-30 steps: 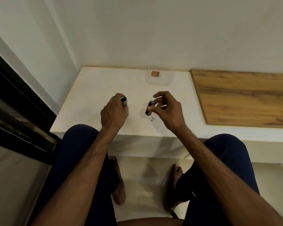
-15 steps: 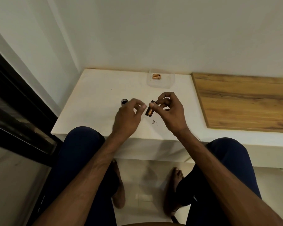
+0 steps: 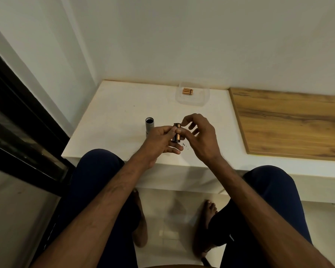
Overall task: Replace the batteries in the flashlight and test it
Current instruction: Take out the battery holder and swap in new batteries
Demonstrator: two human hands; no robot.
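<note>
White worktop [image 3: 112, 113] spanning the middle of the view, set against a pale wall, with a wooden board [image 3: 290, 124] lying flush on the right part. Knees in dark blue trousers just below the front edge, bare feet on the tiled floor beneath. Left hand [image 3: 159, 144] raised over the front of the worktop, fingers [image 3: 173, 130] clamped on a battery holder [image 3: 176, 132], a short dark cylinder showing copper-coloured cells, held roughly upright. Right hand [image 3: 200, 136] just beside, fingers [image 3: 184, 123] loosely curled and slightly apart, fingertips touching the holder near the top and middle; cannot tell whether gripping or only resting there. Grey flashlight body [image 3: 149, 127] standing upright on the worktop just left of the left hand, open dark end up, free of both hands. Clear plastic tray [image 3: 205, 97] near the wall, well apart from the hands, holding a small cluster of copper-topped batteries [image 3: 188, 91] lying on their sides. Tiny dark specks [image 3: 184, 145] on the worktop beneath the hands.
</note>
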